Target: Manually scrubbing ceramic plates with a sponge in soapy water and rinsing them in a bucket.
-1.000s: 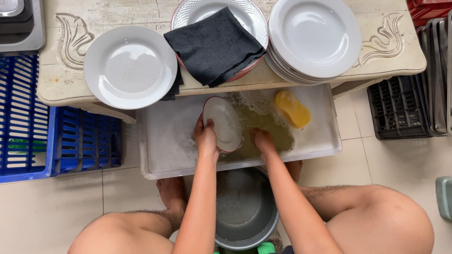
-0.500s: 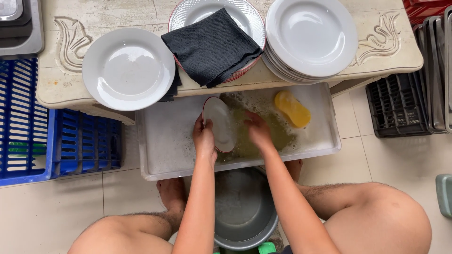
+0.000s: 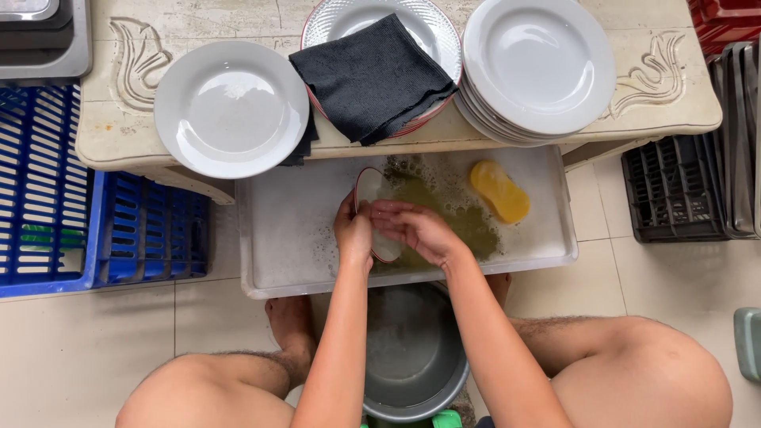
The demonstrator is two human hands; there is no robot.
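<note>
My left hand (image 3: 353,232) grips a small red-rimmed white plate (image 3: 371,190), held on edge over the soapy water of a white plastic tub (image 3: 277,269). My right hand (image 3: 414,228) lies flat across the plate's face, fingers pointing left. A yellow sponge (image 3: 499,190) floats in the tub to the right of my hands, apart from them.
On the marble table (image 3: 111,135) above the tub sit a white plate (image 3: 231,108), a stack of white plates (image 3: 539,67) and a black cloth (image 3: 371,75) on patterned plates. A metal basin (image 3: 412,357) stands between my legs. Blue crate (image 3: 47,198) left, black crate (image 3: 674,190) right.
The plate has turned from nearly face-up to on edge. My right hand has come up out of the water onto the plate's face.
</note>
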